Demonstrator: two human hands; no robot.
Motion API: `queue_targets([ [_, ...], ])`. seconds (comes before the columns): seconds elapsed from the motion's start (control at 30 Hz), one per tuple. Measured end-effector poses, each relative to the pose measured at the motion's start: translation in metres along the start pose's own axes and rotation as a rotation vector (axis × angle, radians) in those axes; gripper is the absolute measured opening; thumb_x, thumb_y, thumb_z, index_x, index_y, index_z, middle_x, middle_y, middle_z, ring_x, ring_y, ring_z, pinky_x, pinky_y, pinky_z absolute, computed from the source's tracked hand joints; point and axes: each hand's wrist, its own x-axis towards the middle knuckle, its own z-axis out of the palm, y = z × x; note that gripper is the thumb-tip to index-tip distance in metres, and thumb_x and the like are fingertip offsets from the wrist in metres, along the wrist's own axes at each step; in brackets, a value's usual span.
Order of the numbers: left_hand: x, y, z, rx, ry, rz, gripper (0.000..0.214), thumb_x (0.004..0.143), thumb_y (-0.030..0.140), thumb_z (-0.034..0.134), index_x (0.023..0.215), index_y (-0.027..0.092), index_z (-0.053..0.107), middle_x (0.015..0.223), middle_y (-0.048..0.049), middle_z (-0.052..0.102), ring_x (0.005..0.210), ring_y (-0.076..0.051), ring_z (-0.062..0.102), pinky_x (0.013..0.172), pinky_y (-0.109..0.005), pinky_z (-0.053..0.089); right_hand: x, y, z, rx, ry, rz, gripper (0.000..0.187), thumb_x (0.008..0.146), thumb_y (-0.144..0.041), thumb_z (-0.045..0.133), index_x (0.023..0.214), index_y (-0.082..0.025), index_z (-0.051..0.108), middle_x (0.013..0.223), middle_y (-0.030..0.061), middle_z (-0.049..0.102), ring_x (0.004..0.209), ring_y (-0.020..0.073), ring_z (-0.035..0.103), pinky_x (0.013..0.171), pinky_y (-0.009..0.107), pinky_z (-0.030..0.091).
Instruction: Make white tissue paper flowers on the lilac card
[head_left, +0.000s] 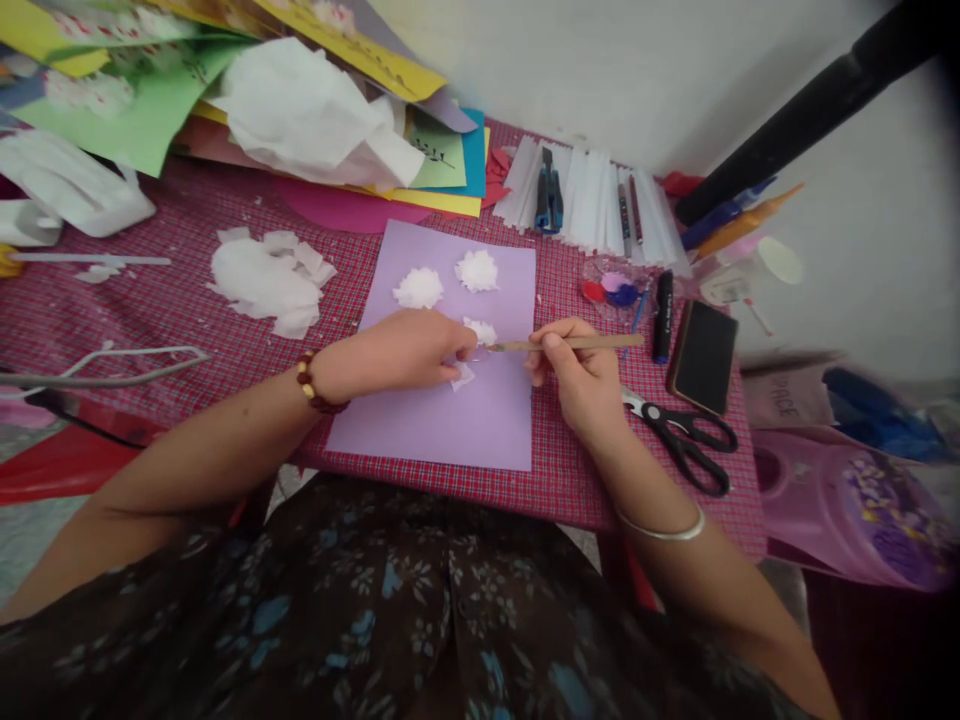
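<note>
A sheet of purple paper (435, 430) lies before me with tufts of white tissue on it: one tuft (418, 288) at left, another (476, 271) at the upper right and a third (480, 331) partly behind my fingers. My left hand (416, 350) rests over the sheet, fingers bent together, with a small piece of white tissue (463, 377) at the thumb. In my right hand (574, 370) is a thin paintbrush (600, 342), pinched between thumb and fingers. Its tip points left and meets the paper beside the third tuft, close to my left fingertips.
Torn tissue (266, 280) lies left of the sheet. On the right are scissors (686, 435), a black marker (663, 315), a dark phone-like slab (703, 355) and a paint palette (611, 288). A blue cutter (549, 195) rests on white sticks (589, 180). Coloured papers (172, 120) pile up behind.
</note>
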Motion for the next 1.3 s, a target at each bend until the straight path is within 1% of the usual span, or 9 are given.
queue_targets([
  [0.2, -0.006, 0.005, 0.001, 0.053, -0.059, 0.012, 0.035, 0.084, 0.026, 0.059, 0.118, 0.028, 0.066, 0.091, -0.0035, 0.073, 0.074, -0.018, 0.062, 0.062, -0.027, 0.030, 0.000, -0.002, -0.002, 0.032, -0.029, 0.011, 0.030, 0.089, -0.050, 0.065, 0.085, -0.020, 0.062, 0.063, -0.0032, 0.063, 0.048, 0.0089, 0.054, 0.046, 0.024, 0.043],
  [0.3, -0.005, 0.005, 0.002, 0.011, -0.084, 0.030, 0.032, 0.084, 0.022, 0.057, 0.113, 0.028, 0.068, 0.091, -0.0022, 0.073, 0.075, -0.017, 0.062, 0.063, -0.026, 0.032, 0.001, -0.003, -0.003, 0.021, -0.022, 0.010, 0.032, 0.089, -0.052, 0.064, 0.084, -0.020, 0.061, 0.062, -0.0035, 0.063, 0.047, 0.0086, 0.053, 0.045, 0.024, 0.043],
  [0.37, -0.003, 0.003, 0.002, -0.024, -0.084, 0.025, 0.023, 0.083, 0.021, 0.056, 0.101, 0.025, 0.070, 0.085, -0.0019, 0.071, 0.072, -0.015, 0.059, 0.062, -0.026, 0.033, 0.002, -0.003, -0.005, 0.010, -0.009, -0.006, 0.031, 0.090, -0.051, 0.063, 0.085, -0.020, 0.061, 0.063, -0.0034, 0.063, 0.047, 0.0085, 0.053, 0.046, 0.024, 0.043],
  [0.43, -0.001, 0.001, 0.000, -0.102, -0.020, 0.018, 0.014, 0.081, 0.019, 0.057, 0.086, 0.020, 0.070, 0.080, -0.0018, 0.068, 0.069, -0.014, 0.057, 0.063, -0.026, 0.034, 0.002, -0.002, -0.008, 0.009, 0.010, -0.026, 0.028, 0.091, -0.049, 0.062, 0.086, -0.021, 0.062, 0.064, -0.0033, 0.063, 0.048, 0.0085, 0.054, 0.046, 0.024, 0.043],
  [0.6, 0.000, -0.005, -0.017, -0.400, 0.337, -0.096, 0.008, 0.077, 0.022, 0.063, 0.073, 0.016, 0.066, 0.079, -0.0028, 0.065, 0.070, -0.011, 0.054, 0.064, -0.024, 0.040, 0.002, -0.004, -0.010, -0.007, 0.023, -0.049, 0.026, 0.093, -0.046, 0.061, 0.086, -0.021, 0.062, 0.063, -0.0031, 0.063, 0.048, 0.0086, 0.054, 0.046, 0.024, 0.044],
  [0.7, 0.000, -0.002, -0.020, -0.520, 0.291, -0.193, 0.010, 0.077, 0.024, 0.064, 0.074, 0.015, 0.068, 0.070, -0.0020, 0.065, 0.064, -0.011, 0.054, 0.058, -0.023, 0.039, 0.002, -0.005, -0.009, -0.020, 0.003, -0.050, 0.028, 0.093, -0.047, 0.061, 0.084, -0.020, 0.061, 0.063, -0.0030, 0.062, 0.048, 0.0085, 0.054, 0.045, 0.024, 0.043],
  [0.83, 0.009, 0.009, -0.008, -0.534, 0.188, -0.198, 0.011, 0.077, 0.021, 0.062, 0.074, 0.015, 0.071, 0.070, -0.0026, 0.069, 0.062, -0.011, 0.057, 0.057, -0.024, 0.040, 0.002, -0.006, -0.009, -0.043, 0.027, -0.069, 0.028, 0.093, -0.047, 0.060, 0.083, -0.021, 0.061, 0.063, -0.0030, 0.062, 0.049, 0.0087, 0.054, 0.046, 0.024, 0.044],
  [1.03, 0.022, 0.011, 0.009, -0.399, 0.320, -0.163, 0.015, 0.078, 0.018, 0.060, 0.073, 0.015, 0.074, 0.074, -0.0032, 0.070, 0.063, -0.010, 0.058, 0.059, -0.024, 0.040, -0.002, -0.005, -0.009, -0.020, 0.095, -0.108, 0.025, 0.094, -0.042, 0.059, 0.082, -0.021, 0.061, 0.059, -0.0031, 0.060, 0.047, 0.0095, 0.052, 0.044, 0.025, 0.042],
  [1.3, 0.026, 0.002, 0.015, -0.390, 0.367, -0.146, 0.018, 0.077, 0.016, 0.061, 0.086, 0.016, 0.077, 0.074, -0.0019, 0.069, 0.061, -0.009, 0.055, 0.059, -0.023, 0.040, -0.004, -0.003, -0.002, -0.151, -0.049, -0.163, 0.025, 0.097, -0.040, 0.054, 0.082, -0.020, 0.059, 0.066, -0.0023, 0.059, 0.054, 0.0097, 0.052, 0.051, 0.025, 0.042],
])
